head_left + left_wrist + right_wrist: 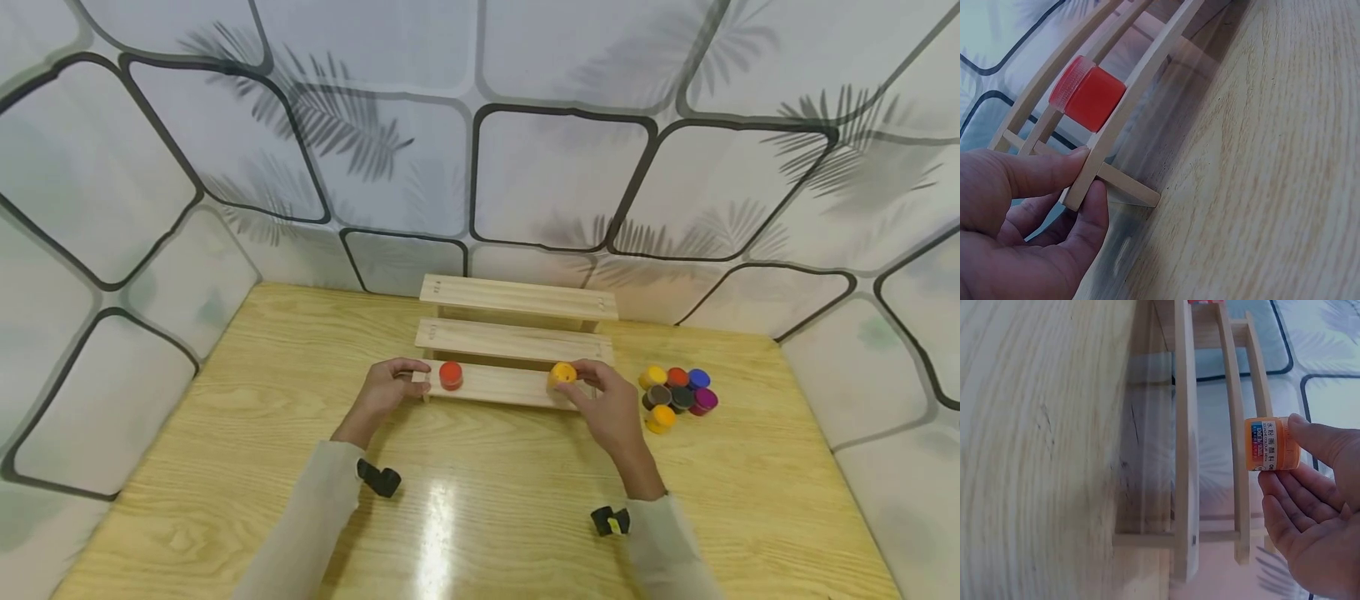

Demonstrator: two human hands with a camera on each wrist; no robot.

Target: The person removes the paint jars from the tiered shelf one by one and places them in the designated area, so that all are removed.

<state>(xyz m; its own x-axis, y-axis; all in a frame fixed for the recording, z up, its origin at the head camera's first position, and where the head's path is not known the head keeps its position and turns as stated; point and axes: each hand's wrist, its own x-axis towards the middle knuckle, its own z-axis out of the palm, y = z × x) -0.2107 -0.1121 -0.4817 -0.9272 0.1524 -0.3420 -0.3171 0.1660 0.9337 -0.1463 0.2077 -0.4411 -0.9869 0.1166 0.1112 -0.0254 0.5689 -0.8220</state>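
A three-step wooden rack stands against the patterned backdrop. My left hand pinches the left end of its lowest, front plank between thumb and fingers. Close by on that plank sits a red paint jar, upright with a clear lid seen in the left wrist view. My right hand holds an orange paint jar between thumb and fingertips, over the right part of the front plank. In the right wrist view a gap shows between this jar and the plank; its printed label faces that camera.
Several paint jars stand grouped right of the rack, among them a blue jar, a purple jar, a black jar and a yellow-orange jar nearest the front. The wood-grain table meets the backdrop behind the rack.
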